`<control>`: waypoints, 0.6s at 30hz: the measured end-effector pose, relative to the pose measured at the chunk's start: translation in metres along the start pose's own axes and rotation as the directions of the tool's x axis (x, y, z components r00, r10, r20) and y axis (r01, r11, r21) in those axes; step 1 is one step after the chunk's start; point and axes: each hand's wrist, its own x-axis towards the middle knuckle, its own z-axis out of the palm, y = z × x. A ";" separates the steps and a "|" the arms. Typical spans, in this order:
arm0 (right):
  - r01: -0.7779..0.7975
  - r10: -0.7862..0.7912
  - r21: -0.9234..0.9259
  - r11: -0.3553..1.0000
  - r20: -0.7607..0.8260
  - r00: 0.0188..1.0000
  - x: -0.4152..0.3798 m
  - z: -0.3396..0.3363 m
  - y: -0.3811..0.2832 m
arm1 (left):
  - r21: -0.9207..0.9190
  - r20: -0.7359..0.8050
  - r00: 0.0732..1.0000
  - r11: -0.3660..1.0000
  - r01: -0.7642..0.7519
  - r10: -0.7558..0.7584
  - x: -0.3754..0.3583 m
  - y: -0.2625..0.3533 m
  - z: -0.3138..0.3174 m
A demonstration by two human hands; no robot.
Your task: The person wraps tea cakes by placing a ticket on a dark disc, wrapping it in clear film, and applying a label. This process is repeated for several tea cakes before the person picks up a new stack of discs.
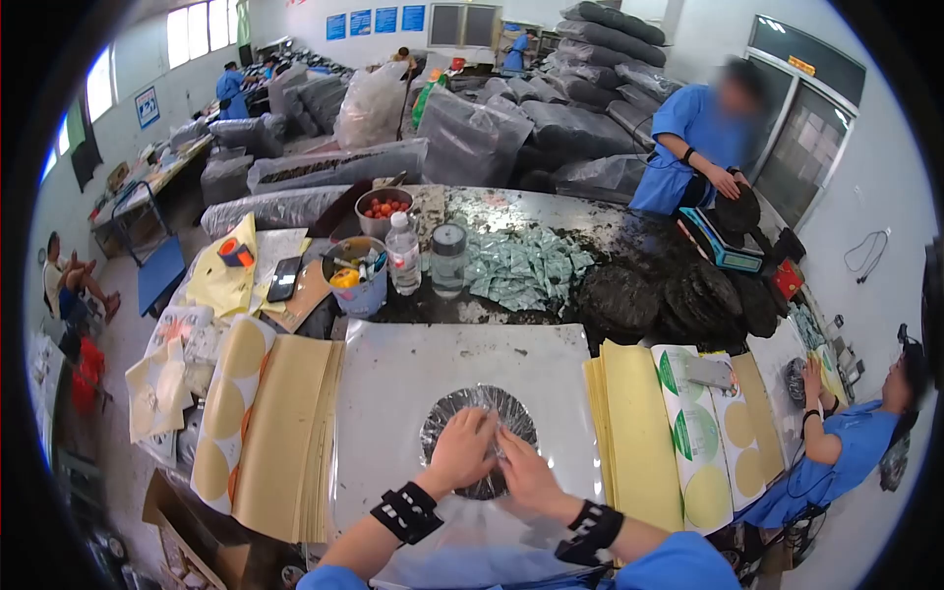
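A flat, dark round cake (pixel 440 411) lies on a pale, shiny work sheet (pixel 393 369) in front of me, wrapped in clear plastic film (pixel 519 415). My left hand (pixel 462 448) rests over its middle, fingers bent and closed on the film. From the other side my right hand (pixel 531 475) meets it, its fingers drawn together on the same film. The fingertips of both hands nearly touch, and what lies under them is partly hidden. Loose film also trails across the sheet below the hands.
Brown paper sheets (pixel 285 433) and label rolls (pixel 703 433) flank the sheet. Beyond are a water bottle (pixel 403 258), a glass jar (pixel 448 264), a tool bucket (pixel 356 285), green sachets (pixel 526 265) and stacked dark cakes (pixel 619 300). Co-workers stand by a scale (pixel 726 254) and at right.
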 end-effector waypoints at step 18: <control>-0.384 0.330 -0.804 0.453 -0.249 0.911 -0.085 -0.182 0.141 | 0.198 -0.136 0.991 0.980 0.030 -0.003 -0.003 0.032 0.021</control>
